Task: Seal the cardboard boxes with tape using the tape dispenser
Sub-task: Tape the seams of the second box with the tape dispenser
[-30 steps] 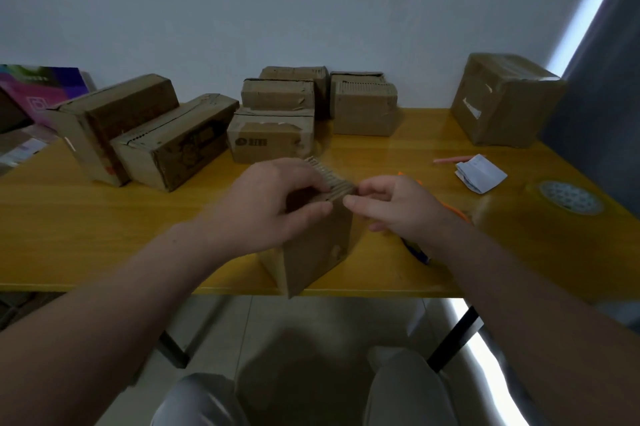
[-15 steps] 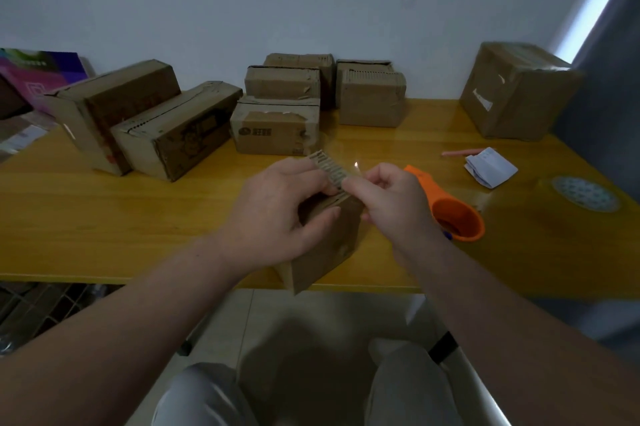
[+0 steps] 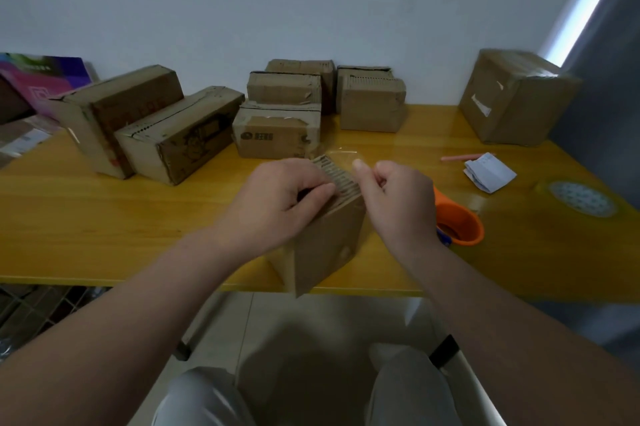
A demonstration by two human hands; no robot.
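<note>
A small cardboard box [image 3: 325, 235] sits at the near edge of the yellow tabletop [image 3: 104, 218], tipped so one corner pokes over the side. The left hand [image 3: 277, 204] is curled over its top and holds it down, with the fingers pressing on the ribbed flap. The right hand [image 3: 394, 197] has its fingers pinched together on a clear strip of tape [image 3: 341, 157] that stands up just above the box top. It looks like this strip is not stuck down flat yet, so this box is only partly sealed. The orange tape dispenser [image 3: 457, 221] lies on the tabletop just beside the right wrist, and no hand is on it. More boxes [image 3: 280, 128] wait in a row by the wall. I cannot tell which of those are taped shut.
</note>
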